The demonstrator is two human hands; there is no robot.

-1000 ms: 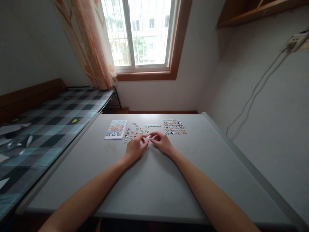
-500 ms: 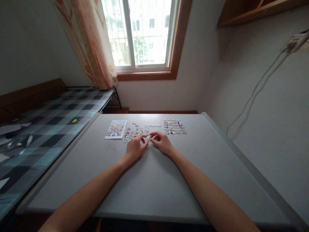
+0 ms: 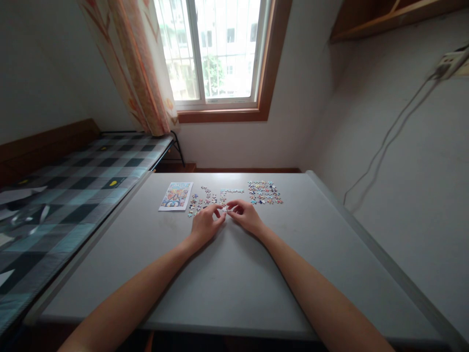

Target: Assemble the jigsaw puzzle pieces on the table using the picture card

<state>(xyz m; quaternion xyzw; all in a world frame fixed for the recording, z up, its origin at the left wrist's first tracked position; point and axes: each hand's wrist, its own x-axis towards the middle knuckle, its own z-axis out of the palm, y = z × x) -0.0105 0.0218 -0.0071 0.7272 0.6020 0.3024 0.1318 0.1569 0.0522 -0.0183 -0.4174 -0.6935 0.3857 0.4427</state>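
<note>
My left hand [image 3: 205,224] and my right hand [image 3: 246,215] meet at the middle of a grey table [image 3: 234,274], fingertips pinched together on small jigsaw pieces [image 3: 224,209] held between them. Just beyond my fingers lie loose scattered puzzle pieces [image 3: 205,198] and a short joined strip [image 3: 231,191]. A denser patch of pieces [image 3: 264,192] lies to the far right of my hands. A colourful reference picture card [image 3: 176,196] lies flat to the far left.
A bed with a checked blue cover [image 3: 66,190] runs along the table's left edge. A window [image 3: 212,54] with a patterned curtain [image 3: 135,68] is ahead. The wall at right carries a cable [image 3: 388,142] and a socket [image 3: 449,63].
</note>
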